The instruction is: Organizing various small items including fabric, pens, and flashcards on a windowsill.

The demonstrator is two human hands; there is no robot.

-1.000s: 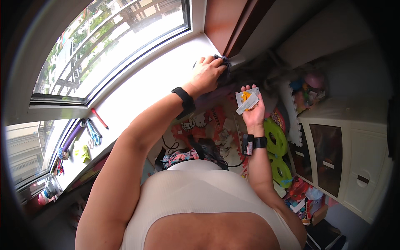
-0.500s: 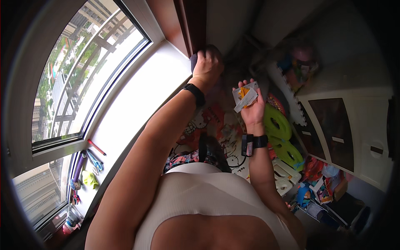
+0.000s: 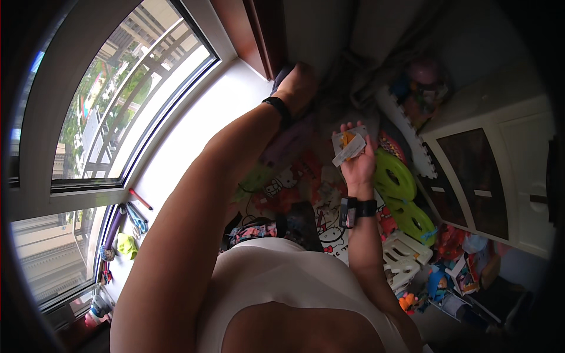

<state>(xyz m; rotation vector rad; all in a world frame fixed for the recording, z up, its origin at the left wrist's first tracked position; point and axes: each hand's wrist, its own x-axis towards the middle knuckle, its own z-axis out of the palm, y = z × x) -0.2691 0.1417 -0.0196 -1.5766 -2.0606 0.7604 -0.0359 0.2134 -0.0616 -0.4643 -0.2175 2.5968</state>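
My left hand [image 3: 298, 84] reaches to the far end of the white window sill, beside a reddish-brown wooden edge. Its fingers are closed round a dark, cloth-like thing [image 3: 282, 77], mostly hidden by the hand. Farther right, my right hand [image 3: 358, 169] is turned palm up. A small clear plastic packet [image 3: 351, 145] with something orange-yellow and a white strip in it lies across the palm and fingers, held there. I wear a black band on each wrist, and the right one also carries a small dark box.
Left is a window above the sill [image 3: 194, 120], which bears a red pen [image 3: 140, 199], scissors [image 3: 136, 219] and a yellow-green item [image 3: 126, 246]. Right stand a green plastic piece with round holes [image 3: 395, 176], a pale cabinet [image 3: 527, 194] and heaped toys. A patterned mat [image 3: 282, 185] covers the floor.
My left hand has turned and shifted slightly beside the wooden edge, still on the dark thing. My right hand with the packet sits slightly lower. The whole view has shifted a little.
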